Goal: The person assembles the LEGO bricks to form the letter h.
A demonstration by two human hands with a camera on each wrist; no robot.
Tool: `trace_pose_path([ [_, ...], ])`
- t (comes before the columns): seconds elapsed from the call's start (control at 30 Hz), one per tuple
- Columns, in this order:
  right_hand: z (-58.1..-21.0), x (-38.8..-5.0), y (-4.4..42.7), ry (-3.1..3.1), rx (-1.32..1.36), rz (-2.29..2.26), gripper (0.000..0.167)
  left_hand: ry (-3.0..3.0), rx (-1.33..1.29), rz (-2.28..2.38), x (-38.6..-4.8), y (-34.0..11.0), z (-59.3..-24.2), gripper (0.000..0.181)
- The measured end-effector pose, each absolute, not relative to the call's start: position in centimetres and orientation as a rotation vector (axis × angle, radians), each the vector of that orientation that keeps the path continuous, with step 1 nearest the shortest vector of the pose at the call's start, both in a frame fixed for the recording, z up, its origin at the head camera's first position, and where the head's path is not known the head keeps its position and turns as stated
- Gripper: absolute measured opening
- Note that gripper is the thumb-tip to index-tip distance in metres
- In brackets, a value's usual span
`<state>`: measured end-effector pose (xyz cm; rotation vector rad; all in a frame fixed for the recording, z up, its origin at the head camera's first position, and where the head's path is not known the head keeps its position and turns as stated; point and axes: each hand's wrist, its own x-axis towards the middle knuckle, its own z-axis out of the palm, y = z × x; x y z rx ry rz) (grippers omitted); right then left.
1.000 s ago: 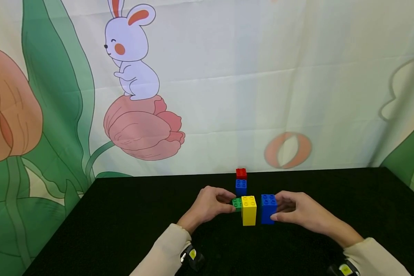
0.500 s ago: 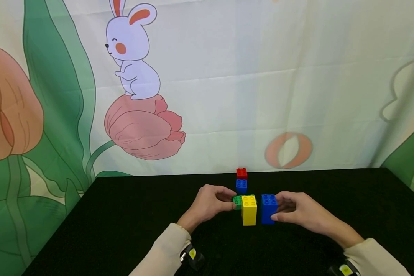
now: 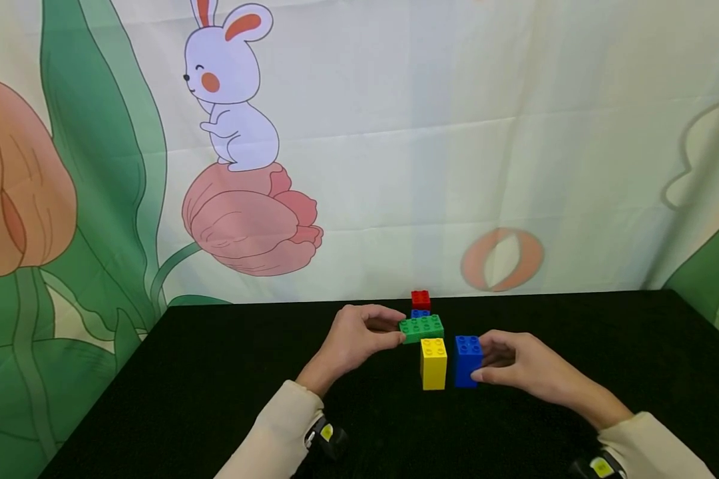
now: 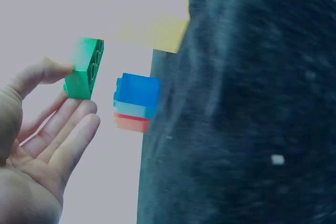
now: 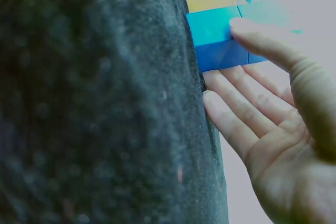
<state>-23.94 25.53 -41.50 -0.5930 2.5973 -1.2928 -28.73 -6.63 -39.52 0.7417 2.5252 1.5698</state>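
The nearer left hand (image 3: 359, 336) pinches the 9 o'clock end of the oblong green plastic brick (image 3: 422, 328), its long axis roughly 9-to-3, at 11 o'clock from the upright yellow plastic block (image 3: 434, 369), while the right hand (image 3: 521, 362) pinches the tall blue plastic block (image 3: 467, 367).

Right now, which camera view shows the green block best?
The head view: there the green block shows its studded top and long near side, with the left hand at one end. The left wrist view shows it more end-on, partly washed out. In the right wrist view, I cannot make it out.
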Motion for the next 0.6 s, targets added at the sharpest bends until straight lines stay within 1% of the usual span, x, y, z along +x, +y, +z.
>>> trace_pose_path([
  [0.4,-41.5,-23.8,25.5,2.587,-0.601,-1.299,0.045,2.432,0.850,1.639,-27.4,-5.8,-37.1,0.026],
  [0.6,-41.5,-23.9,25.5,2.572,-0.610,-1.311,0.044,2.409,0.917,1.624,-26.8,-5.1,-36.7,0.028],
])
